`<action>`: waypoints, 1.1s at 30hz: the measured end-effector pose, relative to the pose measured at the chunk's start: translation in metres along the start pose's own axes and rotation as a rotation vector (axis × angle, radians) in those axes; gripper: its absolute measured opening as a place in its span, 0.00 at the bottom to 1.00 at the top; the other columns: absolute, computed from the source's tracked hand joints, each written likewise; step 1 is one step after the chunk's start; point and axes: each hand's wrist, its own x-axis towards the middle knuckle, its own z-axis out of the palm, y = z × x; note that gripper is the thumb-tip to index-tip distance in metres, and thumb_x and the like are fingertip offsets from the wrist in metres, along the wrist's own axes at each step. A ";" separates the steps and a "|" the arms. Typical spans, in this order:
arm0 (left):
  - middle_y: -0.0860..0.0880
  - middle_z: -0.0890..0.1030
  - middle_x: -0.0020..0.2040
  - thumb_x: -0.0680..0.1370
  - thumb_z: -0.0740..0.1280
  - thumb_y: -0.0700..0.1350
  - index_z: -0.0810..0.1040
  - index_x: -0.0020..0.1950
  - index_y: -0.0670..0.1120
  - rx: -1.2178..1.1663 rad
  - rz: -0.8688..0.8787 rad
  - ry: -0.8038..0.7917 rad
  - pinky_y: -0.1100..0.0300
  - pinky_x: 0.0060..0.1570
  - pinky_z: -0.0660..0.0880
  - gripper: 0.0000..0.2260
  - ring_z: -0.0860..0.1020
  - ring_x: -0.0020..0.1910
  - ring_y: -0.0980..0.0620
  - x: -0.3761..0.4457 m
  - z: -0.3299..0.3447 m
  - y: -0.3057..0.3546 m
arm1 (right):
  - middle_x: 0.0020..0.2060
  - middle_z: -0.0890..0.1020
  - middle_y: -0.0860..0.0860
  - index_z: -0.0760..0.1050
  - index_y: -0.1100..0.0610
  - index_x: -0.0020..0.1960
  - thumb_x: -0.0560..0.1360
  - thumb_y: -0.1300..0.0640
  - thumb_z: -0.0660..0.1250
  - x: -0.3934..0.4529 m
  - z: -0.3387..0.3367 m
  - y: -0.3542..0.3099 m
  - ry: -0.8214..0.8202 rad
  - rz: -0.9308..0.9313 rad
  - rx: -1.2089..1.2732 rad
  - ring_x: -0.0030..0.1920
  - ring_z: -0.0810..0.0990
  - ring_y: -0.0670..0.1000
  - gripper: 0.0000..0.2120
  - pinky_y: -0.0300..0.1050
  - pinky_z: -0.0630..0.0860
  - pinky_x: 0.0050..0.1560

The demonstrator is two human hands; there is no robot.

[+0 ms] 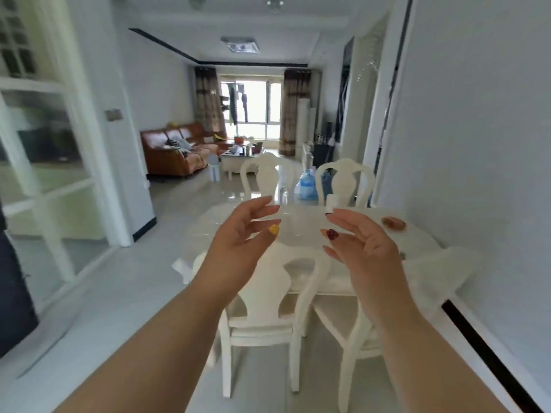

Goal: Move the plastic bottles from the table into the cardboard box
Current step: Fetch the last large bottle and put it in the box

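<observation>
Both my hands are raised in front of me, above the near end of a white dining table (423,242). My left hand (241,236) is open with fingers spread and holds nothing. My right hand (360,242) is also open and empty, palm turned toward the left hand. A clear plastic bottle (284,194) stands at the far end of the table. A small white bottle-like container (331,202) stands just beyond my right fingertips. No cardboard box is in view. The picture is blurred.
White chairs stand around the table: two near ones (268,296) below my hands and two at the far side (346,180). A large blue water jug (307,186) sits on the floor beyond. A brownish dish (393,223) lies on the table's right side. A wall runs along the right.
</observation>
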 end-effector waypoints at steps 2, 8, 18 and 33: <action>0.60 0.84 0.60 0.80 0.67 0.38 0.79 0.62 0.61 0.039 -0.006 0.083 0.58 0.58 0.77 0.19 0.82 0.60 0.57 -0.006 -0.065 -0.001 | 0.56 0.85 0.38 0.82 0.37 0.55 0.66 0.43 0.70 0.004 0.061 0.002 -0.074 -0.008 0.052 0.56 0.85 0.47 0.17 0.55 0.81 0.60; 0.56 0.83 0.62 0.81 0.64 0.36 0.77 0.66 0.55 0.130 -0.031 0.320 0.58 0.55 0.79 0.18 0.84 0.56 0.56 -0.029 -0.259 -0.019 | 0.56 0.86 0.43 0.82 0.40 0.56 0.71 0.52 0.72 0.005 0.243 0.024 -0.190 0.021 0.217 0.53 0.87 0.49 0.14 0.55 0.81 0.58; 0.58 0.83 0.58 0.81 0.63 0.37 0.77 0.66 0.57 0.239 -0.118 0.460 0.58 0.53 0.78 0.18 0.85 0.54 0.55 -0.004 -0.460 -0.070 | 0.54 0.87 0.48 0.83 0.44 0.56 0.75 0.61 0.71 0.033 0.453 0.075 -0.259 0.055 0.352 0.48 0.88 0.53 0.14 0.43 0.84 0.44; 0.66 0.81 0.60 0.80 0.66 0.38 0.74 0.64 0.66 0.353 -0.119 0.360 0.56 0.60 0.78 0.23 0.81 0.58 0.61 0.259 -0.592 -0.221 | 0.57 0.85 0.45 0.82 0.39 0.56 0.65 0.44 0.72 0.275 0.648 0.201 -0.343 0.060 0.373 0.52 0.86 0.54 0.19 0.46 0.83 0.47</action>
